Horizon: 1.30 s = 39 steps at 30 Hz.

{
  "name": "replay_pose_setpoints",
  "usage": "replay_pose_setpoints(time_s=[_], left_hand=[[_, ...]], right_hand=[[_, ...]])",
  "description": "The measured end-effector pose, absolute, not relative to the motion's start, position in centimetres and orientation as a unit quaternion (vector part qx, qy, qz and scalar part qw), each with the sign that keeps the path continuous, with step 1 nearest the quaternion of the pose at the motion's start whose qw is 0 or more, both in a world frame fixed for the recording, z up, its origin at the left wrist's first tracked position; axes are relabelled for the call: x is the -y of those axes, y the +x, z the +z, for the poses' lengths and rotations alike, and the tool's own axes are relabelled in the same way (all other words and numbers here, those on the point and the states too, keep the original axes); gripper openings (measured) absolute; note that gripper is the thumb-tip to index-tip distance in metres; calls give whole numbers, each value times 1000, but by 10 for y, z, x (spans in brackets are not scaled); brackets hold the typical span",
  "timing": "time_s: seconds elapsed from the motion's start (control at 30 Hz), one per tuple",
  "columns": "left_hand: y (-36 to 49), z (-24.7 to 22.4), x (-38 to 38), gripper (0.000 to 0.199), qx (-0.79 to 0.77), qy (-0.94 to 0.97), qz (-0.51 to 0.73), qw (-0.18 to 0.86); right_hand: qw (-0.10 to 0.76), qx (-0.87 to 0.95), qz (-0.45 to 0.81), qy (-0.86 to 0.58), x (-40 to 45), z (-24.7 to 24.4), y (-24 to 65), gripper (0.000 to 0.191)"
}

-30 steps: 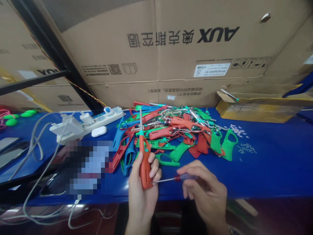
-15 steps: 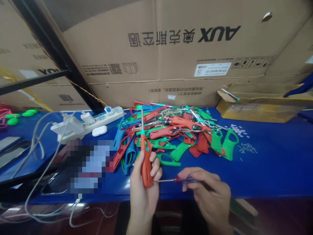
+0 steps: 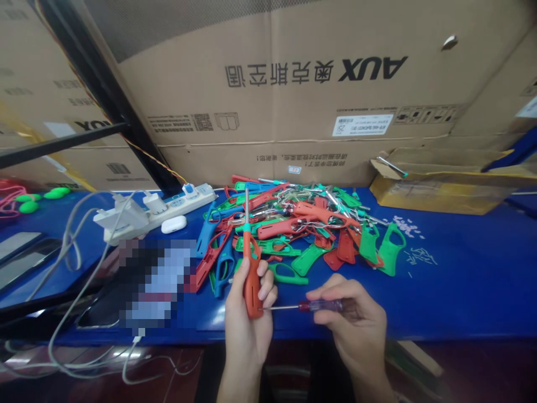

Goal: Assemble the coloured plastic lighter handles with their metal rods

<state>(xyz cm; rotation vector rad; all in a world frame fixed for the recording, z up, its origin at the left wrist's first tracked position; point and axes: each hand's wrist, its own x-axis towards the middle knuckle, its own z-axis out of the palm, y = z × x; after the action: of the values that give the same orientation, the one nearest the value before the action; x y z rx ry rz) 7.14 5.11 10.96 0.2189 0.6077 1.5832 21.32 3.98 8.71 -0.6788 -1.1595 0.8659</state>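
An orange long-neck lighter is gripped in my left hand, its metal tube pointing up and away from me. My right hand pinches a screwdriver by its clear and dark red handle. The screwdriver's shaft lies level, and its tip meets the right side of the lighter near the handle's bottom end. Just beyond my hands is a heap of lighter parts: red, green and blue shells, metal tubes and wires.
At the left lie a white power strip with plugs, a white earbud case and a phone on a cable. A taped carton stands back right, near small pink bits. Large cardboard backs the blue table.
My right hand's fingers have shifted and spread on the screwdriver, showing more of its handle. The tip stays at the lighter. The camera view has moved slightly.
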Motion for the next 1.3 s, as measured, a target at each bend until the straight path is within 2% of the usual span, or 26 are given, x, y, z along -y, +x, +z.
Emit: replay_pose_setpoints(time_s=[0.2,0.4,0.53,0.7,0.8,0.97,1.17,1.3], left_hand=[[73,110,-51,17,-271,105,703,649],[81,109,-49,22,-280,133,710,632],[85,106,-47,27,-292,160,703,628],[86,103,-45,30,-316,211,720,581],[87,104,-43,37,-324,245,706,580],[93,104,-39,46,-352,280,678,581],[97,100,-38,39,-412,369,630,545],[97,93,-37,39,-456,443,580,510]], right_hand=[[706,501,390,-313,-38,86,211,20],[711,432,387,-397,-43,83,203,16],[723,390,396,-411,-48,84,205,19],[758,359,325,-437,-46,95,234,25],[728,392,278,-490,-45,99,254,32],[665,407,320,-538,-50,83,274,38],[496,546,160,-656,-54,67,274,41],[479,620,45,-620,-42,74,255,40]])
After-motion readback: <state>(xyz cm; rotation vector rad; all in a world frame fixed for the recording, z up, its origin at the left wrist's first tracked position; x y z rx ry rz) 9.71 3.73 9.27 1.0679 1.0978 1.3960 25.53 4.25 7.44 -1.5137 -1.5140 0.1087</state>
